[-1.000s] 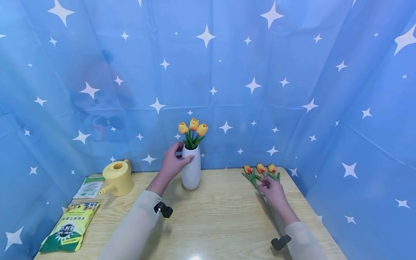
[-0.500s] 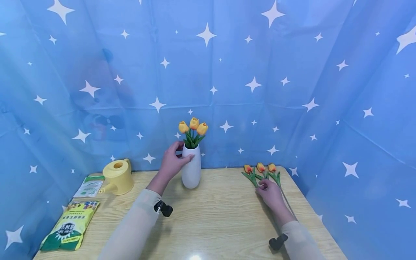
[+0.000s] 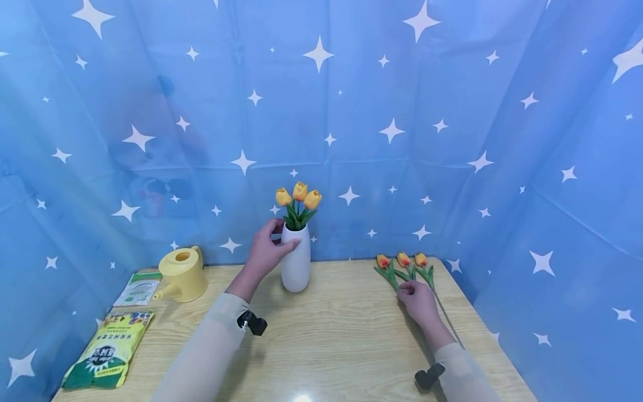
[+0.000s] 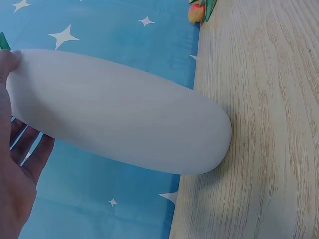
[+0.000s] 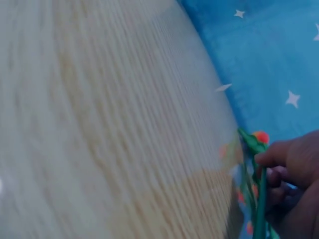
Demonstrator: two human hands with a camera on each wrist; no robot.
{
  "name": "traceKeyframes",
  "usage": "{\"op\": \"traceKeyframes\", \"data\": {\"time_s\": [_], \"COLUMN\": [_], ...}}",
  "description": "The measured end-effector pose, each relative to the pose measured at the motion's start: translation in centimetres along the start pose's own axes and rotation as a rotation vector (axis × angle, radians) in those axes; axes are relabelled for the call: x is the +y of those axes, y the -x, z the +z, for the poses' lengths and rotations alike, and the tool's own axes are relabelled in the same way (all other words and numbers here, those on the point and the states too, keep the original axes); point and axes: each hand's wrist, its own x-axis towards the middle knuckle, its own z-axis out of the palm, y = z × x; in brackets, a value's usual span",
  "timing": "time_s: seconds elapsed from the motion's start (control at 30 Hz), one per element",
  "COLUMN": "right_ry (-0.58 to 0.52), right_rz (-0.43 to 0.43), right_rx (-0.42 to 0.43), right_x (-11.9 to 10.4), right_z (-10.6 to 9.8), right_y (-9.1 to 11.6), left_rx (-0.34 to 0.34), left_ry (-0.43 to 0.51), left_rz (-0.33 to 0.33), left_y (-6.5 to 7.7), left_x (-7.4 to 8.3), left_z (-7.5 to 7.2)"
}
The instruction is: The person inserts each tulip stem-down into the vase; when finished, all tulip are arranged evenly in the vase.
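Observation:
My left hand (image 3: 264,251) grips the upper part of a white vase (image 3: 296,265), thumb in front and fingers behind. The vase stands upright near the table's back edge; its smooth body (image 4: 119,109) fills much of the left wrist view. Three yellow tulips (image 3: 300,192) rise from its mouth. At the back right lie three orange-red tulips (image 3: 403,259) side by side. My right hand (image 3: 421,303) is over their stems, and its thumb and fingers pinch a green stem (image 5: 260,199) in the right wrist view. That hand hides parts of the stems.
A yellow watering can (image 3: 183,279) stands at the back left of the wooden table (image 3: 331,335). Beside it lie a small green-and-white packet (image 3: 138,289) and a yellow-and-green bag (image 3: 108,352). A blue star-patterned curtain (image 3: 351,111) closes off the back and sides.
My right hand has moved slightly left and down over the tulip stems, covering the left stem and uncovering the right one. The left hand and vase stay put.

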Motion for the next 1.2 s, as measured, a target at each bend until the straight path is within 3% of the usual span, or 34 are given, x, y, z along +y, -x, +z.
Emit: {"op": "traceKeyframes", "data": {"time_s": [0.23, 0.53, 1.2], "right_ry": [-0.052, -0.129, -0.21], "right_rz": [0.004, -0.06, -0.333], "right_rx": [0.043, 0.093, 0.173], "right_x": [-1.1, -3.6, -8.6], "right_z": [-0.2, -0.5, -0.8], "right_y": [0.4, 0.3, 0.4], "left_rx": [-0.001, -0.006, -0.001], "left_ry": [0.003, 0.004, 0.024], "left_rz": [0.005, -0.007, 0.015], "left_y": [0.0, 0.0, -0.2], "left_x": [-0.1, -0.2, -0.2], "left_z": [0.0, 0.0, 0.0]}}
